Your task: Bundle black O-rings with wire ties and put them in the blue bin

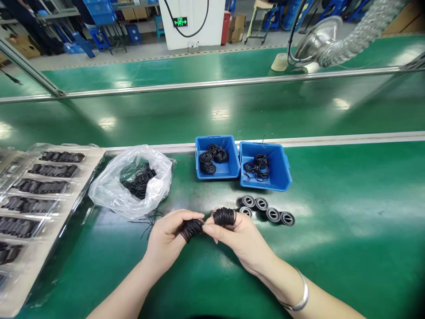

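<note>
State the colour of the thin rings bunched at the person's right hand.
Black; the thin rings show best in the head view.

Ahead of the hands [244, 241], the bag [108, 195], bins [217, 177] and discs [273, 215] bar the way, save a bag-to-bin gap, with open counter [358, 212] rightward.

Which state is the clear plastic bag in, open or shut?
Open: the clear plastic bag gapes at the top, and a heap of black loops shows inside.
</note>
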The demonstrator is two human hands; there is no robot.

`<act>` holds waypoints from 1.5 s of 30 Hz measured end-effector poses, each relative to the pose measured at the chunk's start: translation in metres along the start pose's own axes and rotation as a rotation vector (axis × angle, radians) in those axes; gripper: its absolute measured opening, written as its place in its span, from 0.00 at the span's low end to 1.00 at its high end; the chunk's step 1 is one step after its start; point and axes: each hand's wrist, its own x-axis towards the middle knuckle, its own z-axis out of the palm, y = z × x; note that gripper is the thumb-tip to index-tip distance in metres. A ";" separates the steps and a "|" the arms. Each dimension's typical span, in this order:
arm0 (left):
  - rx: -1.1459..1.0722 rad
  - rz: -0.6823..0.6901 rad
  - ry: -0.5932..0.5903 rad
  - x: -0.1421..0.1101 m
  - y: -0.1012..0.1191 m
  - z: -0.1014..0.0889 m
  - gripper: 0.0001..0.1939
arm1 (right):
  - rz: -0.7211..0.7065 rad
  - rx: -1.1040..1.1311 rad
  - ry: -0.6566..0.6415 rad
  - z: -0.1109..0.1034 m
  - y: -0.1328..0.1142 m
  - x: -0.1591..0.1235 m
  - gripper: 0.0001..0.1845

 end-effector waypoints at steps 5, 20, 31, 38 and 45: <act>-0.445 -0.248 -0.047 0.001 0.002 0.003 0.06 | 0.088 0.215 -0.114 0.001 -0.005 0.000 0.15; -0.559 -0.265 -0.053 0.000 -0.001 0.002 0.05 | 0.157 0.339 -0.125 0.001 0.000 -0.001 0.14; -0.350 -0.262 0.107 0.006 -0.002 -0.001 0.03 | 0.111 0.595 -0.002 -0.001 -0.007 0.002 0.11; 0.202 -0.146 -0.158 0.003 -0.011 -0.003 0.13 | 0.122 0.651 0.029 0.000 -0.007 0.005 0.09; 0.073 -0.163 -0.144 0.004 -0.011 -0.005 0.13 | 0.079 0.518 -0.009 -0.002 -0.008 0.004 0.10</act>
